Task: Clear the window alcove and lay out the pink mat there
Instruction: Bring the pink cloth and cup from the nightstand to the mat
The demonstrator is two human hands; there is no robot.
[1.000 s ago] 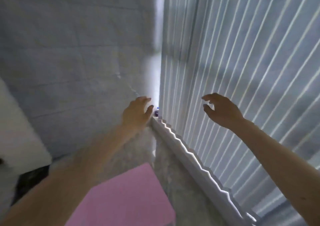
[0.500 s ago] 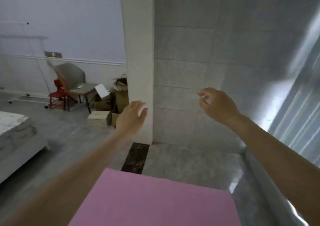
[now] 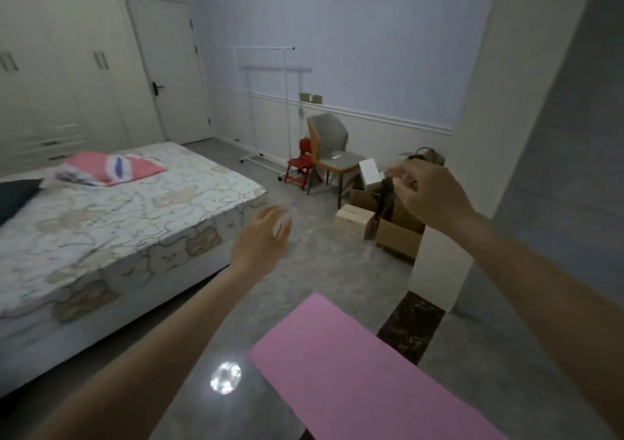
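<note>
I see the bed [image 3: 111, 223] first, filling the left of the view with its patterned cover and a pink pillow [image 3: 114, 167] near the head. Beyond it, against the far wall, stand a grey chair [image 3: 332, 150], a small red stool [image 3: 300, 167] and a cluster of cardboard boxes [image 3: 388, 223] at the foot of the white pillar [image 3: 472, 135].

The pink mat [image 3: 358, 375] lies flat on the grey floor [image 3: 320, 253] at the bottom of my view, one corner pointing toward the room, its far edge just beside a dark stone threshold strip [image 3: 410, 324] next to the pillar. The window itself is out of sight from here, so I cannot confirm how the mat sits against it.

My left hand [image 3: 261, 242] is held out in front with loose, slightly bent fingers and nothing in it. My right hand [image 3: 430, 194] is raised higher, thumb and forefinger drawn close together; it is blurred, and I cannot tell whether it pinches something small or nothing at all.

My reading is that the job is close to done: the mat is unrolled and flat, and nothing sits on it or on the floor around it. What may remain is a final check of its alignment in the alcove.
</note>
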